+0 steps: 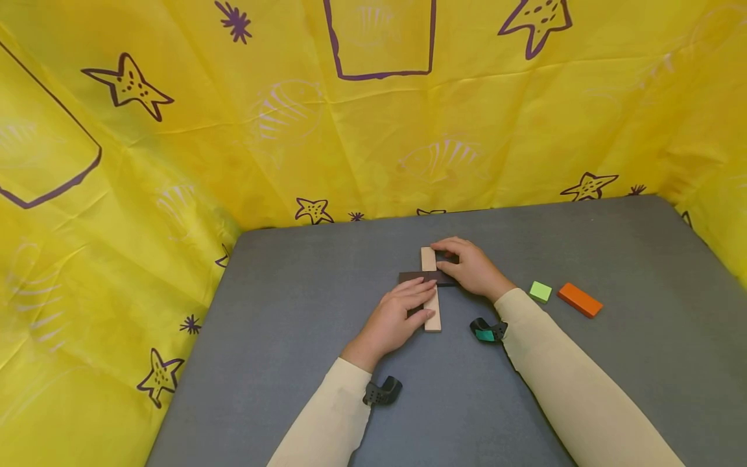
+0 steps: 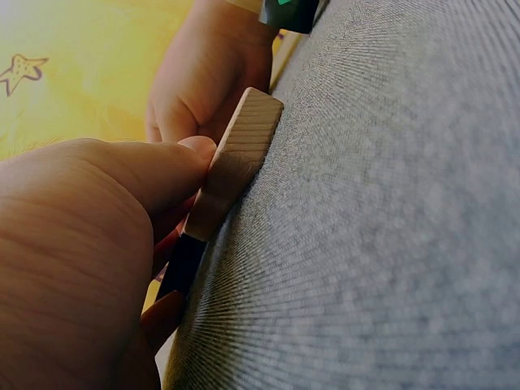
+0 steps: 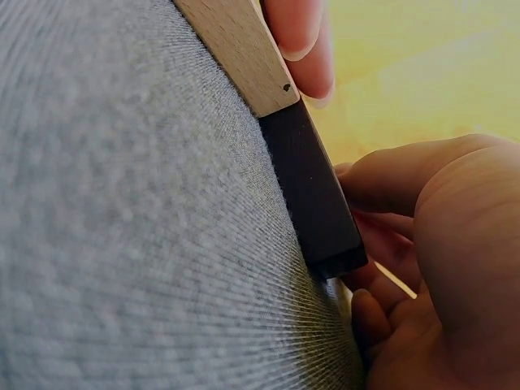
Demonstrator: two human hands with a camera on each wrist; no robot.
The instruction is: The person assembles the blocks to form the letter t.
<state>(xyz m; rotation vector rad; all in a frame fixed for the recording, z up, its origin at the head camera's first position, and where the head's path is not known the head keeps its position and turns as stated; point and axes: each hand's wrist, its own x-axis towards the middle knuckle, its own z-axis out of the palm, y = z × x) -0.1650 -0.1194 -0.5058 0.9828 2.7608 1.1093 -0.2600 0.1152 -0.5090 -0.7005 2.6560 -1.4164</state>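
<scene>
Resting from about 7 o'clock, the left hand [image 1: 393, 322] has its fingers fairly straight and spread from the thumb, touching the near pale block [image 1: 433, 320] and reaching onto the dark block [image 1: 410, 277]. That dark block lies crosswise on the table [image 1: 280, 324], the near pale block against it at 6 o'clock, the far pale block [image 1: 428, 257] at 12. From 2 o'clock the right hand [image 1: 474, 269] sets parted, bent fingers and thumb beside the far pale block; I cannot tell whether they pinch. Toward 3 o'clock lie a green block [image 1: 540, 291] and, just beyond, an orange block [image 1: 580, 299].
</scene>
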